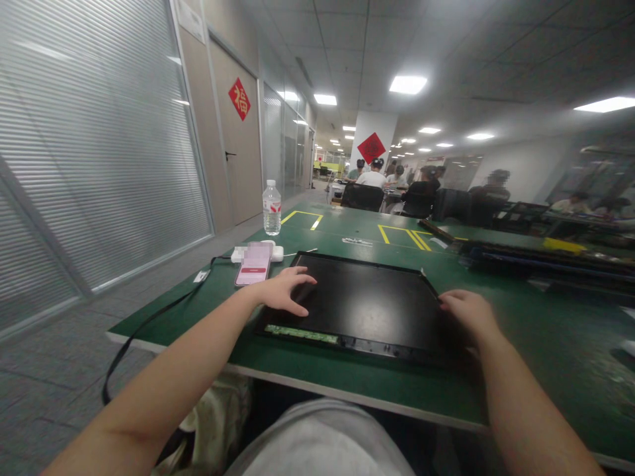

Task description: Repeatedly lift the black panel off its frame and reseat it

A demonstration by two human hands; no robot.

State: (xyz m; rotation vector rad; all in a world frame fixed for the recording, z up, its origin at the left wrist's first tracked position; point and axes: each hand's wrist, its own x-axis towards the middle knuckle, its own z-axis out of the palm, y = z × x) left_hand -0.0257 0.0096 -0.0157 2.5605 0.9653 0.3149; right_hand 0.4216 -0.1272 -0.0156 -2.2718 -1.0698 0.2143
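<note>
A flat black display panel (370,301) lies on the green table (520,344) in front of me, with a strip of green circuit board (300,334) exposed along its near edge. My left hand (285,291) rests on the panel's left edge, fingers spread and lying flat. My right hand (469,311) holds the panel's right edge, fingers curled around it.
A phone with a lit pink screen (254,264) and a white charger (275,251) lie left of the panel, a black cable (149,324) trailing off the table. A water bottle (271,208) stands behind. More panels (540,254) lie at the right. Several people sit farther back.
</note>
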